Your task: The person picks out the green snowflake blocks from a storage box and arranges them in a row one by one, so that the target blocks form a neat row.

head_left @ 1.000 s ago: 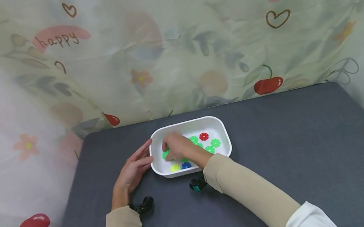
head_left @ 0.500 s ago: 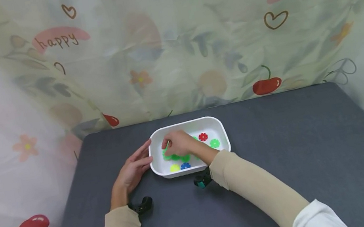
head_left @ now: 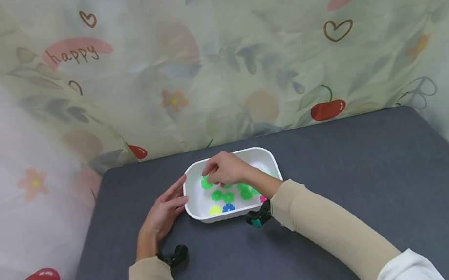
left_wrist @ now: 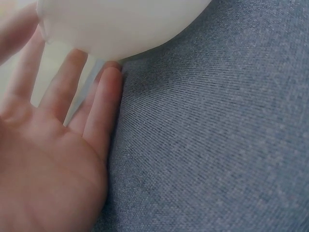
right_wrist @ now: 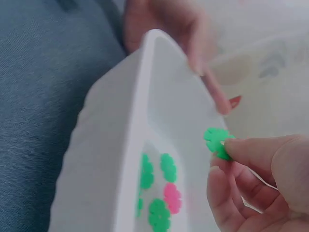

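Note:
A white plastic tray point(head_left: 271, 159) stands on the table with several notched, flower-shaped plastic discs in it. My right hand point(head_left: 231, 168) is over its left half, pinching a green notched disc point(right_wrist: 216, 141) between thumb and fingertips, raised above the tray floor. On that floor lie green discs point(head_left: 217, 195), a yellow disc point(head_left: 215, 210), a blue disc point(head_left: 228, 207) and a pink disc point(right_wrist: 172, 197). The right hand and forearm hide part of the tray. My left hand point(head_left: 166, 215) has its fingers extended, with fingertips against the tray's left end.
A dark grey cloth-covered table point(head_left: 347, 179) lies under the tray and runs back to a patterned curtain point(head_left: 213, 72). Black wrist cameras sit at the left wrist point(head_left: 177, 256) and the right wrist point(head_left: 259, 216), the right one close by the tray's front rim.
My right hand has risen from the tray floor and moved slightly right and back, lifting a green disc. More green discs now show below it, while the red disc has become hidden. The left hand stays put.

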### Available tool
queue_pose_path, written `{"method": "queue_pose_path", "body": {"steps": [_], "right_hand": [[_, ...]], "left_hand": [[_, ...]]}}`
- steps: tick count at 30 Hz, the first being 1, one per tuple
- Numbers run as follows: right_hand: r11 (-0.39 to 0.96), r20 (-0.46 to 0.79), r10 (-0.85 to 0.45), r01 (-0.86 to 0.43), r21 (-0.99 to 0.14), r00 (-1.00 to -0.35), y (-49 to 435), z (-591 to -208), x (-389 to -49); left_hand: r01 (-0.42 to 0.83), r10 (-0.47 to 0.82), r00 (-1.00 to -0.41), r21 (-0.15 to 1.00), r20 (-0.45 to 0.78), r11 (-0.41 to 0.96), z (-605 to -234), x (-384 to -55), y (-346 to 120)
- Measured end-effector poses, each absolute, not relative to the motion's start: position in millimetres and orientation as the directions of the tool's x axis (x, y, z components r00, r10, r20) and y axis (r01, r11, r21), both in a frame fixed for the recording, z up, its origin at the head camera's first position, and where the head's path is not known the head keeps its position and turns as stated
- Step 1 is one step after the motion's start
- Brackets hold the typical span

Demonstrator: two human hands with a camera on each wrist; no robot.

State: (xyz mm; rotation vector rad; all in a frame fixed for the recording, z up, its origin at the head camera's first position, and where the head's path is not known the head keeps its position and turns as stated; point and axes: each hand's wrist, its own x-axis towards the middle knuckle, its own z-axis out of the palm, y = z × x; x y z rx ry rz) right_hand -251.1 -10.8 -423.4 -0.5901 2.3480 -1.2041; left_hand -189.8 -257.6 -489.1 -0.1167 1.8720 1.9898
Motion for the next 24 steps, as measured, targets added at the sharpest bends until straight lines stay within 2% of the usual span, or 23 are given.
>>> {"method": "queue_pose_path", "body": {"steps": [10,24], "right_hand": [[0.390,-0.166,-0.510,-0.056,-0.919,-0.844,17,-409,-251],[0.350,-0.165,-0.418,0.009,-0.937,-0.894,61,-400,-255]], "left_hand": [[-0.342,0.237,-0.913,0.940,-0.332,-0.003,-491,-190,-259],[-0.344,0.245,-0.911,0.939,-0.332,-0.006,-490,-190,-259]]}}
